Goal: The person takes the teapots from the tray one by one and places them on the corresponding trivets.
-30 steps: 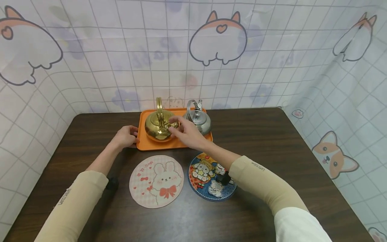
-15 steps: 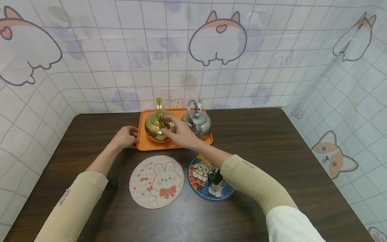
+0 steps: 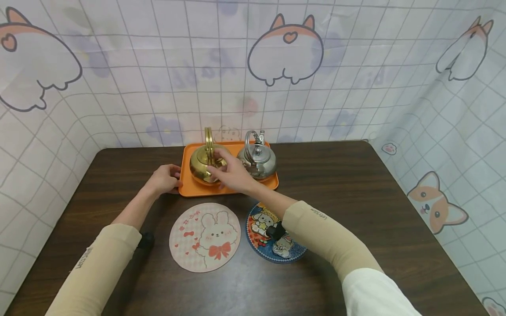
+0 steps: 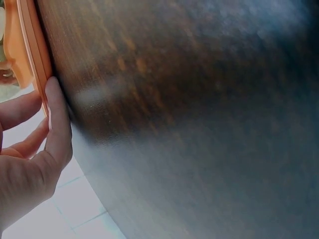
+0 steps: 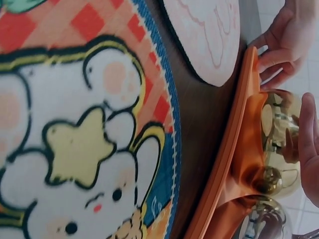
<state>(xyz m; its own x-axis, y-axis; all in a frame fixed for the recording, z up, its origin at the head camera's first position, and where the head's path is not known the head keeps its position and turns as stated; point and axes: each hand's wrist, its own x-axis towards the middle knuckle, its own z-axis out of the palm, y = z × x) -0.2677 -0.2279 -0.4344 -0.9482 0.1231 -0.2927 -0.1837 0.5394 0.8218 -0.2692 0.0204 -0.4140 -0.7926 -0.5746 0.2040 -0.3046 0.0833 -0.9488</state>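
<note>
A gold kettle point(image 3: 197, 166) with an upright loop handle stands on the left of an orange tray point(image 3: 190, 189); a silver kettle point(image 3: 267, 163) stands on its right. My left hand point(image 3: 163, 180) pinches the tray's left rim, and the left wrist view shows thumb and fingers on either side of the orange rim point(image 4: 34, 50). My right hand point(image 3: 233, 174) is beside the gold kettle's handle, thumb and index finger spread apart. It covers part of the kettle's right side. In the right wrist view, a straight finger point(image 5: 308, 124) lies near the gold body point(image 5: 279, 117).
On the dark wooden table point(image 3: 324, 188), a round pink rabbit mat point(image 3: 205, 239) lies in front of the tray. To its right is a round blue cartoon mat point(image 3: 258, 239), partly under my right forearm. A tile-patterned cloth point(image 3: 221, 66) hangs behind the table.
My right hand has moved left, from the gold kettle's right side to beside its handle. The left hand stays on the tray's rim, and tray and kettles have not moved.
</note>
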